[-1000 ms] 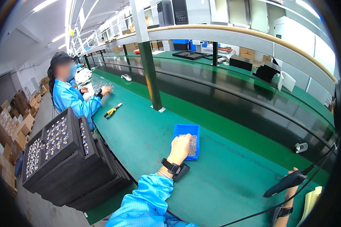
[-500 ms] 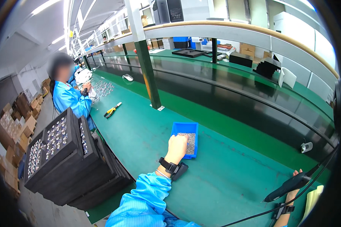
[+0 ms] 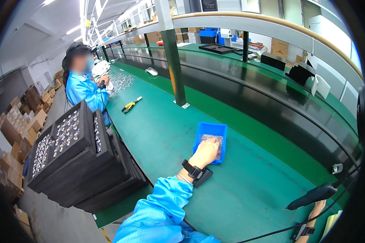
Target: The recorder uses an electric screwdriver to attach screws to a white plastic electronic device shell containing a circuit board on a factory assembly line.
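Blue bin [image 3: 213, 129], one, sits on the green bench [image 3: 247, 194] ahead of me, roughly mid-view. Holds a layer of small metal parts [image 3: 218, 139], too many and too tiny to count. My left hand [image 3: 206, 151] reaches in over the near-left rim, palm down, fingers together and bent down onto the parts. Fingertips hidden, so can't tell how far they're parted or whether anything is pinched.

My right hand [image 3: 319, 205] is at the lower right, well apart from the bin, partly behind one dark handheld tool [image 3: 311, 197] with a cord. Fingers mostly covered; can't tell how far open, or if it touches or grips the tool. Two black wrist straps, one on my left wrist [image 3: 192, 170], one on my right [image 3: 308, 231].

Other counts: one pair of yellow-and-black pliers [image 3: 130, 105] lying on the bench, well beyond the bin; one green post [image 3: 177, 69] behind it; one pale yellow item [image 3: 331, 224] at the lower right edge. Left side: a stack of black trays [image 3: 93, 174], number unclear, with rows of small pieces on top. One co-worker [image 3: 83, 90] in blue, farther up the bench, near a spread of loose small bits [image 3: 123, 82], uncountable.
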Demonstrator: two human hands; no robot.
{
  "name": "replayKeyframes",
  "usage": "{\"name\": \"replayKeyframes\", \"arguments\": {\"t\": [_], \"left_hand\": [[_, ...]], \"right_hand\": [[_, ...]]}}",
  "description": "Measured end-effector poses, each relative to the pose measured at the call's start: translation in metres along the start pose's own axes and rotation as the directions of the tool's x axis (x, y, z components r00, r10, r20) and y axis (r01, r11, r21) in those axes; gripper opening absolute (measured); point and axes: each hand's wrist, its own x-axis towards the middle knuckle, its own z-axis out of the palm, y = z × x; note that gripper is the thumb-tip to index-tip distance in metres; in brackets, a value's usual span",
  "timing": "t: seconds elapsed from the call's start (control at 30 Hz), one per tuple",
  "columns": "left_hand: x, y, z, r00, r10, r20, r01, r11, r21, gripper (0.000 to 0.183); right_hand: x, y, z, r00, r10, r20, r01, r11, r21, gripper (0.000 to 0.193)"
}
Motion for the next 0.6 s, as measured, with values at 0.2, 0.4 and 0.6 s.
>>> {"name": "replayKeyframes", "arguments": {"t": [0.2, 0.4, 0.6], "left_hand": [[0.010, -0.001, 0.006, 0.998, -0.002, 0.064, 0.003, 1.000, -0.007, 0.011], [0.006, -0.001, -0.004, 0.995, 0.013, -0.094, -0.013, 1.000, -0.005, 0.007], [0.004, 0.001, 0.002, 0.980, -0.027, -0.197, 0.021, 0.999, -0.033, 0.007]], "right_hand": [[-0.024, -0.045, 0.074, 1.000, 0.009, -0.030, -0.009, 1.000, 0.023, 0.021], [-0.034, -0.066, 0.080, 0.996, -0.036, 0.084, 0.042, 0.997, -0.064, 0.025], [-0.040, -0.071, 0.063, 0.983, -0.093, 0.160, 0.117, 0.982, -0.146, 0.031]]}}
